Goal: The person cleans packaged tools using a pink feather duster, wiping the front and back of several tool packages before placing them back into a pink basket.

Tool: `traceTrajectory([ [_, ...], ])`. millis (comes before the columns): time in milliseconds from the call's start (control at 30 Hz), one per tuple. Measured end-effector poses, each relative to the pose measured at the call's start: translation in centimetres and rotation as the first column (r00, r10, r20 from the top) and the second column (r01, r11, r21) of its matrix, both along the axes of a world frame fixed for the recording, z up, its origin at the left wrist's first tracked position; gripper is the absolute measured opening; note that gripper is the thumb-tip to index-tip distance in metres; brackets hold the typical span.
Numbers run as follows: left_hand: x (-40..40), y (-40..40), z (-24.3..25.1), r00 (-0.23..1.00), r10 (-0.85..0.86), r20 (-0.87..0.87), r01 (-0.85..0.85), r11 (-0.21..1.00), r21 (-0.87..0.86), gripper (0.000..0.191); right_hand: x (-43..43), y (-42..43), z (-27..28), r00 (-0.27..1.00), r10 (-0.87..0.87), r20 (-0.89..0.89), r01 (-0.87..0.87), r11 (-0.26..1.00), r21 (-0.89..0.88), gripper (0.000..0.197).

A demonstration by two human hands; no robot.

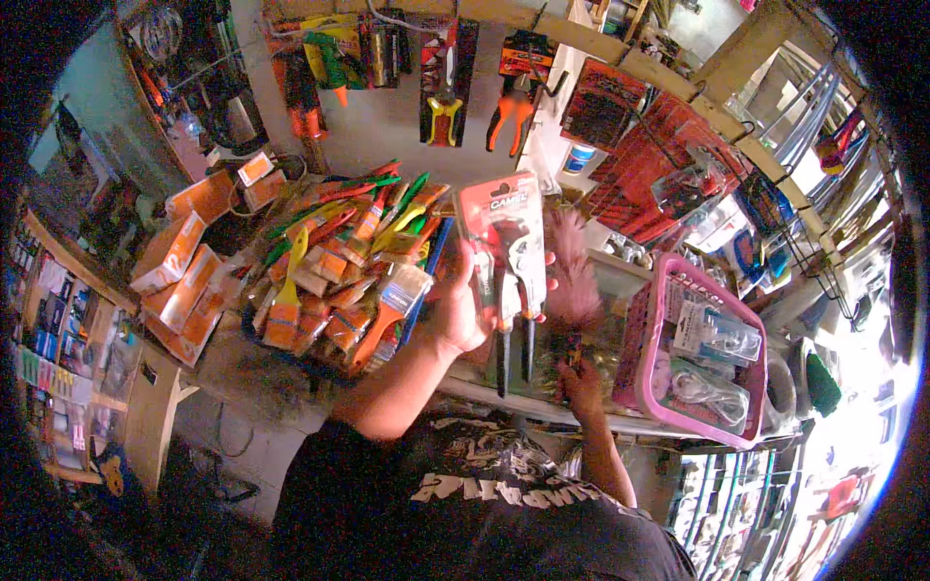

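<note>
My left hand (465, 316) grips a carded hand tool (508, 250) from its left edge, with fingertips showing past the right edge. The card is red and white and bears the Camel maker's name. Two black handles hang below it; what kind of tool it is, I cannot tell for sure. Lower and to the right, my right hand (580, 385) is closed around the dark handle of a pink duster (574, 279), whose fluffy head points up beside the card. A glass-topped counter (538, 363) lies under both hands.
A blue tray (434, 254) heaped with paintbrushes (349, 283) stands left, beside orange-and-white boxes (167, 254). At right is a pink plastic basket (639, 363) of packaged goods. Yellow-handled cutters (445, 120) and orange-handled pliers (511, 120) hang above the counter.
</note>
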State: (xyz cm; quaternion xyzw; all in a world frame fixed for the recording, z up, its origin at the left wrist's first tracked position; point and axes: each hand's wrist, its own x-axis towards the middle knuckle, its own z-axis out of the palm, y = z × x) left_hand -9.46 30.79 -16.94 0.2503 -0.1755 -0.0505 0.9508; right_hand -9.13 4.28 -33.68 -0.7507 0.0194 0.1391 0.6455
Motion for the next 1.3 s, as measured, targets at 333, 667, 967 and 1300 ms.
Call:
traceTrajectory([
  [333, 0.5, 3.2, -0.3, 0.993, -0.093, -0.069, 0.093, 0.996, -0.006, 0.09, -0.2, 0.7, 0.9, 0.994, 0.021, 0.11, -0.004, 0.988, -0.155, 0.015],
  [667, 0.9, 3.2, -4.7, 0.957, -0.161, -0.24, 0.136, 0.984, -0.117, 0.079, -3.8, -1.6, -1.8, 0.999, 0.03, -0.026, -0.031, 0.999, -0.035, 0.018],
  [967, 2.0, 3.9, -9.9, 0.9, 0.062, -0.432, -0.051, 0.998, 0.037, 0.063, -10.1, 2.2, 8.9, 0.691, 0.495, 0.526, -0.072, 0.772, -0.632, 0.016],
  [1300, 3.1, 4.2, -9.7, 0.995, 0.029, -0.097, -0.018, 0.994, 0.109, 0.048, -8.5, 6.6, 11.5, 0.86, 0.362, 0.358, -0.083, 0.794, -0.602, 0.017],
])
